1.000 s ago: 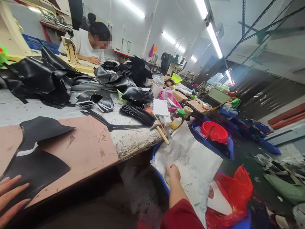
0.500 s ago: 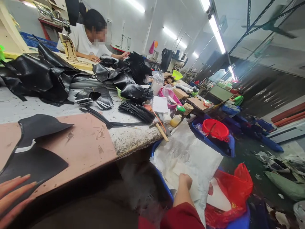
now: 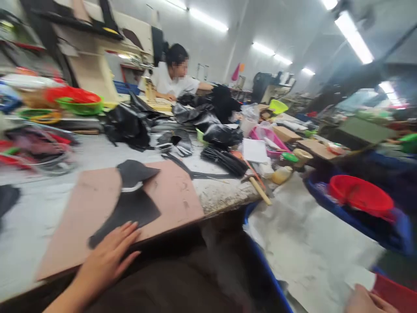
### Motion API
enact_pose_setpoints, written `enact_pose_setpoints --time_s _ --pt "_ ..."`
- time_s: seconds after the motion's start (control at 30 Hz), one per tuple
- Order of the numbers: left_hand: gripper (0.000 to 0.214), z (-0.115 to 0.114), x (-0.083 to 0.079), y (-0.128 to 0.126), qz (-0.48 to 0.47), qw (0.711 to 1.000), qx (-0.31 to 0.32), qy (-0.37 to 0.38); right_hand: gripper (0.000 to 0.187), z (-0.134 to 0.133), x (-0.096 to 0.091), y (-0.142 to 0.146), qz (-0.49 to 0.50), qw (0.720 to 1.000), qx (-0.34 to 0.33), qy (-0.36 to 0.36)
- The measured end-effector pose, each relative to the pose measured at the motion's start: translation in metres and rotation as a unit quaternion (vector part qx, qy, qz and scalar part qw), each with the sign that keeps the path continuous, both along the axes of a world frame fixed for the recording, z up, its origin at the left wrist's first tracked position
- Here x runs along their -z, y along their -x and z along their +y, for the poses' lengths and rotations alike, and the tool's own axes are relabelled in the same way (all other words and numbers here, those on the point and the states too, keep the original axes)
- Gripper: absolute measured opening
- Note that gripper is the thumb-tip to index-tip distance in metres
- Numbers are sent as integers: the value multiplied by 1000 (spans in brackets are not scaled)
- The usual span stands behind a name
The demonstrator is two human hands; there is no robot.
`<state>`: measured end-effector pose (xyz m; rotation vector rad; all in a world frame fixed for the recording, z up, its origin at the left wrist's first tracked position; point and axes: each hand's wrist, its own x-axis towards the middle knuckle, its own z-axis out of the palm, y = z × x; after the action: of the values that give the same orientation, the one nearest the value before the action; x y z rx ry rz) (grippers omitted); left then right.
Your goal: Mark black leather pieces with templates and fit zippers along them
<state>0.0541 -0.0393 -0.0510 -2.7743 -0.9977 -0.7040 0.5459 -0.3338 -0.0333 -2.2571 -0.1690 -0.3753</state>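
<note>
My left hand (image 3: 112, 250) lies flat with its fingers stretched out on the near end of a black leather-like cut piece (image 3: 135, 208). This piece has two flared ends and a narrow white strip across its waist, and it rests on a pink board (image 3: 176, 191) at the table's front edge. At the bottom right corner my right hand (image 3: 368, 300) is blurred and partly cut off, its fingers closed at the edge of a small white piece (image 3: 360, 278). Under that piece are a large white sheet (image 3: 299, 243) and a red plastic bag (image 3: 395, 289).
A hammer (image 3: 260, 190) overhangs the table edge beside a notebook (image 3: 256, 151). Black leather-like pieces (image 3: 127, 124) are heaped toward the sewing machine, where another person (image 3: 174, 74) sits. A blue bin (image 3: 265, 265) holds the white sheet; a red basin (image 3: 360, 193) stands beyond.
The view has swung left, showing more of the table. My right hand has moved from the middle of the white sheet to its right edge. My left hand stays by the black piece.
</note>
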Motion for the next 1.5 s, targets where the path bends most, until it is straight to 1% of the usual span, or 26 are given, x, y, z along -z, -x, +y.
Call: enact_pose_setpoints --time_s 0.03,0.07,0.1,0.17,0.23,0.27,0.33,0.4,0.43,0.47,0.5,0.53,0.6,0.63,0.67,0.7,0.77,0.87,1.0,1.1,1.2,1.27,1.33,1.4,1.43,1.5 --pt "32 -3 -4 2 7 999 17 -36 19 28 8 -1 16 998 40 -39" --pt "28 -6 -8 3 3 998 10 -55 21 55 13 2 33 995 59 -75" --pt "24 -9 -12 5 2 998 3 -67 19 82 15 9 47 993 43 -103" --pt "23 -16 -17 13 1 998 -18 -65 14 132 9 36 60 986 -71 -136" --pt "22 -22 -17 25 -11 998 -33 -48 23 177 -4 80 87 962 -194 -170" --pt "21 -25 -15 33 -26 998 -39 -36 26 197 -11 107 115 937 -265 -196" --pt "20 -28 -14 47 -80 995 -59 9 34 233 -24 167 197 853 -400 -271" --pt "21 -31 -18 56 -155 977 -101 104 37 258 -32 226 346 723 -526 -283" --pt "23 -33 -23 58 -198 956 -131 172 38 267 -33 253 413 658 -567 -274" --pt "25 -35 -30 58 -244 923 -161 251 39 273 -33 277 468 601 -591 -266" --pt "28 -37 -37 56 -294 876 -190 333 40 277 -32 298 511 554 -606 -253" --pt "31 -39 -44 54 -344 816 -206 417 40 279 -29 315 543 520 -614 -241" --pt "34 -42 -54 49 -456 679 -216 533 37 281 -20 338 574 486 -623 -218" --pt "34 -43 -57 47 -501 621 -220 562 36 281 -16 346 578 480 -628 -204" --pt "35 -45 -57 46 -538 574 -226 574 34 280 -11 352 578 479 -633 -190" --pt "37 -46 -56 46 -564 542 -235 577 32 280 -7 356 574 481 -638 -178" --pt "39 -49 -52 49 -591 514 -249 570 30 279 -3 361 560 493 -646 -161" --pt "36 -53 -45 56 -604 518 -264 545 30 279 -5 364 546 501 -654 -154" --pt "30 -52 -47 62 -601 547 -281 511 33 285 -15 365 575 470 -653 -146" --pt "31 -49 -49 59 -592 538 -260 541 28 290 -18 367 576 474 -654 -123" --pt "33 -46 -48 55 -592 522 -252 560 22 291 -16 371 516 509 -685 -68" --pt "31 -46 -46 54 -592 526 -262 552 17 290 -13 373 419 549 -723 -29" --pt "29 -45 -45 54 -588 538 -269 541 13 289 -11 373 316 575 -755 -3" --pt "28 -45 -46 56 -579 546 -281 536 16 288 -11 372 251 583 -773 -19" --pt "28 -45 -46 56 -575 546 -288 536 21 287 -12 371 228 591 -773 -45" --pt "29 -45 -48 57 -572 540 -299 540 25 285 -16 367 154 622 -757 -127"
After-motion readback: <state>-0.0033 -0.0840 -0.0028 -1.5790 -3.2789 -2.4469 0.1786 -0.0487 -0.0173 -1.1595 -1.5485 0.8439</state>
